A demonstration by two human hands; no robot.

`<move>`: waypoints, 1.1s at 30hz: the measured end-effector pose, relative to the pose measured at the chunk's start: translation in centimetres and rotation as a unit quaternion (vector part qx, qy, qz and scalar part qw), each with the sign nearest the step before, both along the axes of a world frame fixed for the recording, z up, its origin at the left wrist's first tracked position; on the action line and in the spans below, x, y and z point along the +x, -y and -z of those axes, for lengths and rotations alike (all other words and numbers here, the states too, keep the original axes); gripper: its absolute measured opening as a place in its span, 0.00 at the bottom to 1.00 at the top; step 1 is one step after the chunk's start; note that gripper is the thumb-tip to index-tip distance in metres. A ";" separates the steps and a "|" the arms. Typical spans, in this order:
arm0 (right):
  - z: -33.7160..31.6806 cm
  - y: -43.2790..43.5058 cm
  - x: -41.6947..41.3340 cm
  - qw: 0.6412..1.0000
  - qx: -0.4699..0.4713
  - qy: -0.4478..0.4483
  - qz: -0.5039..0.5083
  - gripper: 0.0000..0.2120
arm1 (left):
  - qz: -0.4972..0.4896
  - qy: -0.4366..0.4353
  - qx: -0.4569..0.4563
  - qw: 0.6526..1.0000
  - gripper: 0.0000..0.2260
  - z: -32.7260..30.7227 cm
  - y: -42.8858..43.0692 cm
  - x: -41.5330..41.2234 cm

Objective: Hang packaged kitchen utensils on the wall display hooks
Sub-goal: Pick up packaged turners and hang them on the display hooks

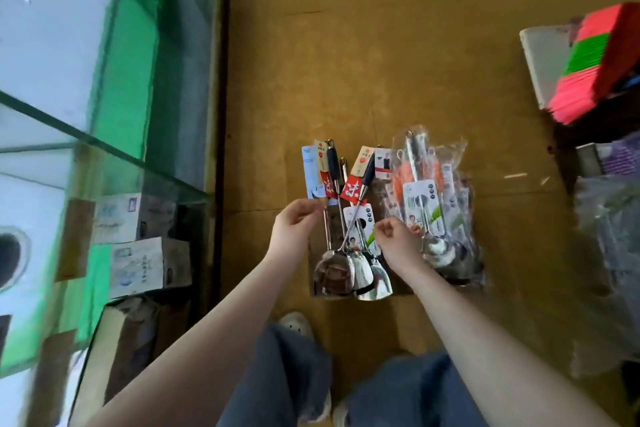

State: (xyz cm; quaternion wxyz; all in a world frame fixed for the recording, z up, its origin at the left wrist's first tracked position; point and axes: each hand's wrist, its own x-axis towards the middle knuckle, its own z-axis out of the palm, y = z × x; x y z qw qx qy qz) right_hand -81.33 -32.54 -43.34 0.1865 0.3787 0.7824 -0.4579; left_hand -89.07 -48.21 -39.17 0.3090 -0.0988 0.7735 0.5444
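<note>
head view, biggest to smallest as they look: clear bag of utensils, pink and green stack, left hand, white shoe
1. clear bag of utensils and pink and green stack, too alike to rank; the frame edge cuts the stack
2. left hand
3. white shoe, partly hidden

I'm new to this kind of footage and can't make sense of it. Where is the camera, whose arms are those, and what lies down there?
There is no machine here: a person wears a wide-angle camera on the head, looking down, so you see their own arms and jeans. On the brown floor lie steel spatulas with card labels and, to their right, a clear plastic bundle of more utensils. The left hand and right hand reach to the spatulas with curled fingers; whether either grips one is unclear. A glass case stands at left.
</note>
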 end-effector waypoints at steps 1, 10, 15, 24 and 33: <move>2.6 -0.3 -0.7 1.000 0.010 0.002 -0.003 0.06 | 0.017 0.001 0.013 1.000 0.08 2.4 -0.2 -0.7; 18.2 -2.5 -7.2 0.983 0.129 -0.115 0.053 0.06 | 0.095 -0.081 0.047 0.991 0.06 15.7 -3.2 -5.6; 20.9 -2.7 -9.2 0.977 0.190 -0.095 0.030 0.20 | 0.117 -0.143 0.034 0.982 0.06 14.9 -4.4 -7.1; 21.7 -2.0 -10.4 0.970 0.236 -0.053 0.004 0.21 | 0.259 -0.158 -0.086 0.949 0.08 15.2 -3.8 -6.8; 17.9 -0.2 -11.2 0.956 0.273 -0.096 -0.036 0.25 | 0.433 -0.078 -0.200 0.875 0.20 19.3 -4.0 -5.9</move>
